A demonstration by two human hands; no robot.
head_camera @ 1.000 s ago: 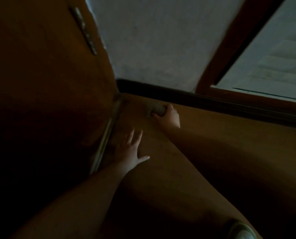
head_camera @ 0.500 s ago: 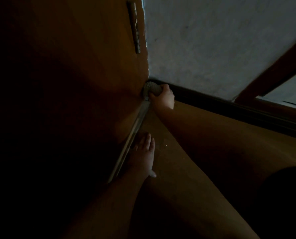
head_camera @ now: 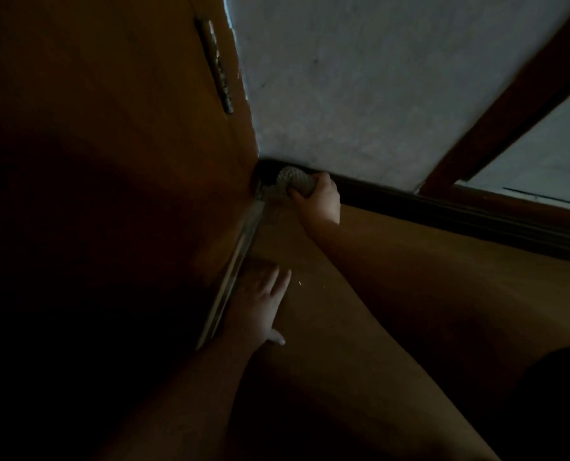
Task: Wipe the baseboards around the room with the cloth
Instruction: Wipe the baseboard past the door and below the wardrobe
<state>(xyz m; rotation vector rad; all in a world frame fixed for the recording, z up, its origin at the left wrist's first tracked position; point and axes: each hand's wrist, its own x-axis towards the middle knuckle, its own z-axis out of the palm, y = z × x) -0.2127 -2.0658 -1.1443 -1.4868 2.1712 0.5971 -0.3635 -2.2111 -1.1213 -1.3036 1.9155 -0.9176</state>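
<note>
Cloth [head_camera: 293, 183]: pale, knobbly weave, bunched into a rounded wad, pressed against the dark baseboard [head_camera: 443, 211] at the far corner where it meets the wooden door [head_camera: 127, 128]. I see the right hand [head_camera: 320, 199] curled around the wad, fingers wrapped over it. Left hand [head_camera: 260, 307] lies flat on the smooth brown floor [head_camera: 410, 277], nearer, fingers straight and slightly spread, thumb out, beside a thin metal strip [head_camera: 233, 274] at the door's foot. Wall [head_camera: 376, 94] above: rough, whitish plaster. Metal hinge [head_camera: 217, 64] on door edge. Lighting poor.
</note>
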